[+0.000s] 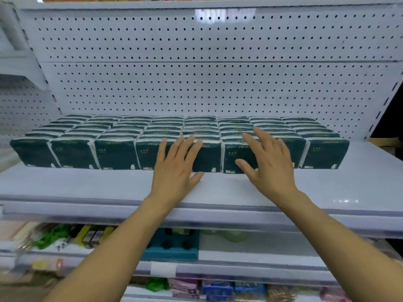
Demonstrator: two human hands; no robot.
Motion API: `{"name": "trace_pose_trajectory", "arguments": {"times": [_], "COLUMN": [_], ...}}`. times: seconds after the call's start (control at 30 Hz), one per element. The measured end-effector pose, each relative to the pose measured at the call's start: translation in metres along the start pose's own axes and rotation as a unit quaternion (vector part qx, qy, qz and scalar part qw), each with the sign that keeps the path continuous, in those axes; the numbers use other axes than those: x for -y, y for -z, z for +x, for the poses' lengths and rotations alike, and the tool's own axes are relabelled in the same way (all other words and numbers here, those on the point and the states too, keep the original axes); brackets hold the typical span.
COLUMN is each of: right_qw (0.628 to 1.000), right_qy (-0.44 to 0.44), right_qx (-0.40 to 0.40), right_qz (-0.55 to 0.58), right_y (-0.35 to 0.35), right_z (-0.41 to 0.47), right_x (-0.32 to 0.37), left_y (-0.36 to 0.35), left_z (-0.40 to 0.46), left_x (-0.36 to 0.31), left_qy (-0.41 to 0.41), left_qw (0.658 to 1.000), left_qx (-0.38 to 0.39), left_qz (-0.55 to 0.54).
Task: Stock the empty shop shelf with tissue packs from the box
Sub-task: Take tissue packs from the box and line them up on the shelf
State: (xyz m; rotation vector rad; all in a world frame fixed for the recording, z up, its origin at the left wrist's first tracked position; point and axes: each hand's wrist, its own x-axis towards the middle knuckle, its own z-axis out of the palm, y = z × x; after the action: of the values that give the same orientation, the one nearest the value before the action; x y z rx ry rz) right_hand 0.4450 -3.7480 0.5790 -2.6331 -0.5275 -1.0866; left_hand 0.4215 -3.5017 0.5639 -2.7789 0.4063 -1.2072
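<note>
Dark green tissue packs [113, 154] stand in several columns across the white shelf [91, 184], packed back to the pegboard. My left hand [174, 166] lies flat with straight fingers against the front of a middle pack. To its right, my right hand [269, 162] spreads its fingers over the front and top of a pack [229, 158]. Neither hand holds anything. The box is not in view.
A white pegboard [218, 83] backs the shelf, with another shelf above. Bare shelf surface runs in front of the packs and at the right end [370, 171]. Lower shelves hold a teal tray [174, 245] and assorted small goods.
</note>
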Motion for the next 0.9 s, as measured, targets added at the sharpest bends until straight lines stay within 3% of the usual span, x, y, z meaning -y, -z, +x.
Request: {"name": "trace_pose_trajectory", "arguments": {"times": [0.13, 0.33, 0.53, 0.73, 0.9], "right_qw": [0.995, 0.977, 0.943, 0.92, 0.894], "right_qy": [0.054, 0.153, 0.25, 0.282, 0.272], "right_qx": [-0.036, 0.005, 0.095, 0.177, 0.271], "right_qz": [0.077, 0.147, 0.199, 0.209, 0.231], "right_y": [0.011, -0.002, -0.034, -0.088, -0.145], "right_z": [-0.03, -0.075, -0.103, -0.116, -0.143], "right_x": [0.038, 0.119, 0.234, 0.367, 0.468], "left_y": [0.037, 0.081, 0.115, 0.146, 0.159], "left_z": [-0.045, -0.142, -0.242, -0.345, -0.443], "left_x": [-0.003, 0.019, 0.086, 0.178, 0.266], "left_qy": [0.074, 0.141, 0.191, 0.273, 0.37], "left_qw": [0.995, 0.99, 0.977, 0.936, 0.88], "left_qx": [-0.045, 0.005, 0.083, 0.2, 0.29], "left_qz": [-0.043, -0.014, 0.048, 0.093, 0.072]}}
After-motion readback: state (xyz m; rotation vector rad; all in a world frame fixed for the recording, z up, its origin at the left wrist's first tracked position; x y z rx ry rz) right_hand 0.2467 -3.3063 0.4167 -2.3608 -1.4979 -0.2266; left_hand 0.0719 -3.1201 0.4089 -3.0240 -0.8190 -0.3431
